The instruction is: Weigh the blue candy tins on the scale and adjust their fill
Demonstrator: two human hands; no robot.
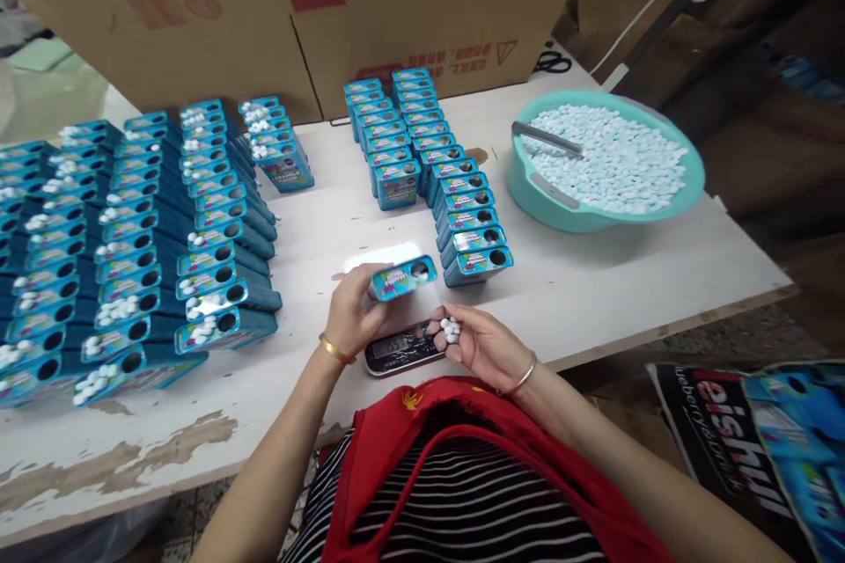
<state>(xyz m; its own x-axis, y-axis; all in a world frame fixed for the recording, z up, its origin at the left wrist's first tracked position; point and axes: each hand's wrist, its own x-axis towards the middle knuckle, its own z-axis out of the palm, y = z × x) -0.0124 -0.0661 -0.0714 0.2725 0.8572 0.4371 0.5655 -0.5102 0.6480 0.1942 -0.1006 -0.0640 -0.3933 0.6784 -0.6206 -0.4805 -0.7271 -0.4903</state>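
Hands meet over a scale at the near edge of the table. The left hand wraps its fingers round a tin just above the scale, and the right hand pinches a few sweets in bent fingers beside it. Farther back stand tin rows on the left and middle rows, then a bowl of sweets with a scoop, and boxes last.

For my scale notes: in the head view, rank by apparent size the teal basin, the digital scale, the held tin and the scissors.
1. teal basin
2. digital scale, partly covered
3. tin in the left hand
4. scissors, smallest-looking, but farthest from the camera, so unsure
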